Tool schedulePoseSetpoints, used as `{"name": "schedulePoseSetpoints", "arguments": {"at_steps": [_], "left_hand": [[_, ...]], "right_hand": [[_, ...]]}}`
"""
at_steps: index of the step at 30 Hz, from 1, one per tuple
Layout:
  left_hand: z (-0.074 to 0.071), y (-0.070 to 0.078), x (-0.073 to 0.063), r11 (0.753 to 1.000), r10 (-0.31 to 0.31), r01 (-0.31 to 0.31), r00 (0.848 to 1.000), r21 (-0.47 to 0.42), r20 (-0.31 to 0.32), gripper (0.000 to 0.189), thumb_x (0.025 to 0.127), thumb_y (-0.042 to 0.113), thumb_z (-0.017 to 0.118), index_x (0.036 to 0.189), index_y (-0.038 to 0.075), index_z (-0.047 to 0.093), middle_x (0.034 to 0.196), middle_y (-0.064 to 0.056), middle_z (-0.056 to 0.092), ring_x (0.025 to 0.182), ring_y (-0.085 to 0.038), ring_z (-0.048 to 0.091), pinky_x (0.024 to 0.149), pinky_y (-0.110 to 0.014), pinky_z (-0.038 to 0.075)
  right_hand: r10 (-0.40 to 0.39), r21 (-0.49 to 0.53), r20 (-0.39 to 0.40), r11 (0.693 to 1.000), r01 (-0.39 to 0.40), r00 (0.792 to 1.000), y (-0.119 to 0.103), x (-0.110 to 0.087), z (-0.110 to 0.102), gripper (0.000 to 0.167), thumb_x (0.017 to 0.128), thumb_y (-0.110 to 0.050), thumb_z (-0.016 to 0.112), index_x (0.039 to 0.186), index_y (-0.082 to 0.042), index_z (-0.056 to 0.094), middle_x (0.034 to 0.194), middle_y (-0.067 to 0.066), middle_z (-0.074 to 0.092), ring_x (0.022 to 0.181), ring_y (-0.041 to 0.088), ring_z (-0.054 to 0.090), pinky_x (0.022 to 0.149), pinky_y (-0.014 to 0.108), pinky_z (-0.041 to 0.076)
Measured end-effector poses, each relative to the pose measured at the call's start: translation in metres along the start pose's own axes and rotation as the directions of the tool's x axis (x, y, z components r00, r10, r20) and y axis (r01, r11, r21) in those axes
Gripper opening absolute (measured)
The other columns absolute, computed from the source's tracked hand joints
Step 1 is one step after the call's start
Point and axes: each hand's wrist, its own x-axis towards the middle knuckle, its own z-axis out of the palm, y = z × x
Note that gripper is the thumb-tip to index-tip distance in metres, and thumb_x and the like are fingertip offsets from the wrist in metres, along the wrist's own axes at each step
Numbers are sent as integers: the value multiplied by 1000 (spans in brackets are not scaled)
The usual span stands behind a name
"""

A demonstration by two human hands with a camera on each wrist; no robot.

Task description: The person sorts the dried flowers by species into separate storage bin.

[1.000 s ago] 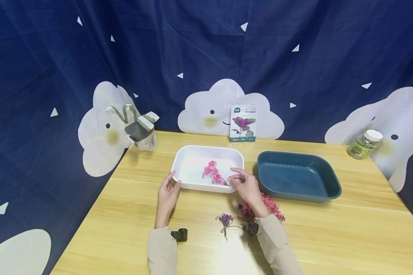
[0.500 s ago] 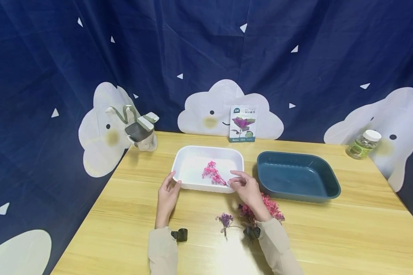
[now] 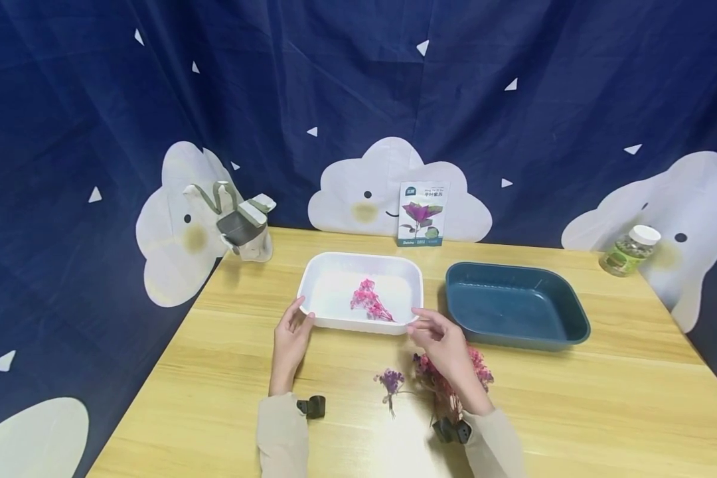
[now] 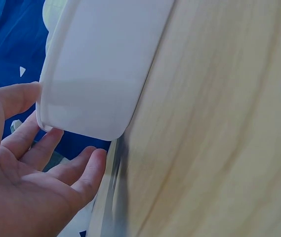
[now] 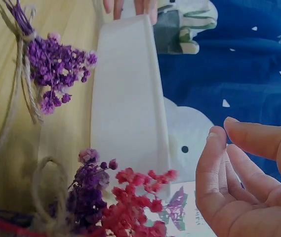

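Observation:
A white plastic tray [image 3: 328,292] stands on the wooden table, with a sprig of pink dried flowers [image 3: 369,300] lying in it. At the tray's near left corner, my left hand [image 3: 291,338] grips the rim, thumb on the front side and fingers round the left end. The left wrist view shows the thumb tip against the rim of the tray [image 4: 100,74]. My right hand [image 3: 447,344] hovers by the near right corner, fingers loosely curled. Seen from the right wrist, that hand [image 5: 249,182] holds nothing; its thumb tip is close to the index finger.
Below the right arm lies a bunch of pink and purple dried flowers [image 3: 480,368], partly hidden. A small purple bunch [image 3: 390,380] lies beside it. Further out are a dark blue tray [image 3: 508,309], a seed packet [image 3: 421,216], a lidded jar [image 3: 630,252] and a fabric-like holder [image 3: 245,229].
My right hand has drawn back from the pink sprig's stem ends, over the tray's near right corner and towards me. The sprig stays in the tray; the left hand has not moved.

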Motion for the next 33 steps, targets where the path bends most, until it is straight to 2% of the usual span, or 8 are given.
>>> {"name": "schedulePoseSetpoints", "arguments": {"at_steps": [3,7,12,17,24,33], "left_hand": [[0,0,0,1000,1,-1,1000,2,2,50,96,6,56,144,1,43,160,-19,23,144,-42,30,120,-47,28],[-1,1,-1,1000,-7,7,1000,19,6,50,97,8,55,145,2,41,160,-19,23,144,-43,30,119,-47,28],[-3,2,-2,1000,-10,10,1000,19,16,50,98,8,55,146,2,40,161,-19,21,144,-44,28,120,-48,27],[-2,1,-2,1000,-11,11,1000,14,18,50,98,9,55,146,2,40,161,-19,21,145,-43,27,120,-48,26],[-2,0,0,1000,-13,13,1000,16,26,50,98,8,54,146,2,40,161,-19,21,145,-43,27,120,-49,25],[-1,1,1,1000,-20,20,1000,7,23,50,98,7,53,146,2,39,161,-20,21,145,-42,27,121,-48,25]], "right_hand": [[-1,11,6,1000,1,1000,-1,-9,-5,39,88,-2,68,127,-3,63,107,20,72,87,18,71,72,18,56],[-5,29,2,1000,5,1000,-1,-21,-10,38,88,0,67,126,-1,63,106,20,72,86,8,69,76,15,55],[-1,63,-11,998,2,1000,0,-33,-17,37,88,0,67,125,-1,63,107,21,71,84,2,68,78,15,55],[-16,56,-22,998,17,1000,3,-43,-24,36,87,1,67,124,2,62,108,21,71,85,-3,65,82,13,53],[59,61,-38,997,-56,998,12,-58,-30,37,87,-3,69,124,0,63,109,18,71,86,-4,64,82,13,52],[117,84,-69,990,-111,991,28,-79,-33,39,85,-5,71,123,-1,63,105,13,73,85,0,66,81,14,53]]}}
